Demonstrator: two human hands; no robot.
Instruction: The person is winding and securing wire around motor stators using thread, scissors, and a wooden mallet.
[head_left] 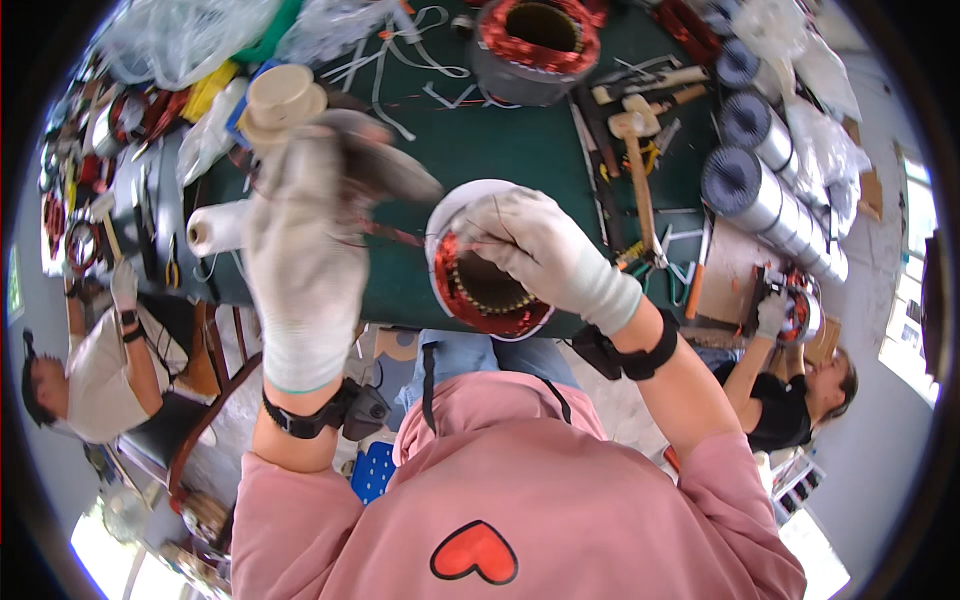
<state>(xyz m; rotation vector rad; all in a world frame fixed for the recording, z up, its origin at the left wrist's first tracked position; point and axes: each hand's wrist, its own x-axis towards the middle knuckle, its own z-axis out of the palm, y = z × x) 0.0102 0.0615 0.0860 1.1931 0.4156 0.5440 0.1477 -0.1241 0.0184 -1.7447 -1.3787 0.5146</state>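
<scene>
A motor stator [495,312] with red copper windings inside a pale round housing rests at the table's near edge, its bore facing up. My right hand [535,245], in a white knit glove, is closed at its upper rim, the fingers bent together over the windings. Whatever they pinch is hidden, though thin red wire shows beside them. My left hand [315,200], also gloved, is raised to the left of the stator and smeared by motion, so its fingers are unclear. A reddish strand of wire [395,234] stretches between my left hand and the stator.
Another red-wound stator [538,50] stands at the back of the green table [470,140]. Mallets [635,150], pliers and other tools lie right, beside wire spools [745,180]. A cream tub [283,100] and white roll [215,228] are left. Two people work at either side.
</scene>
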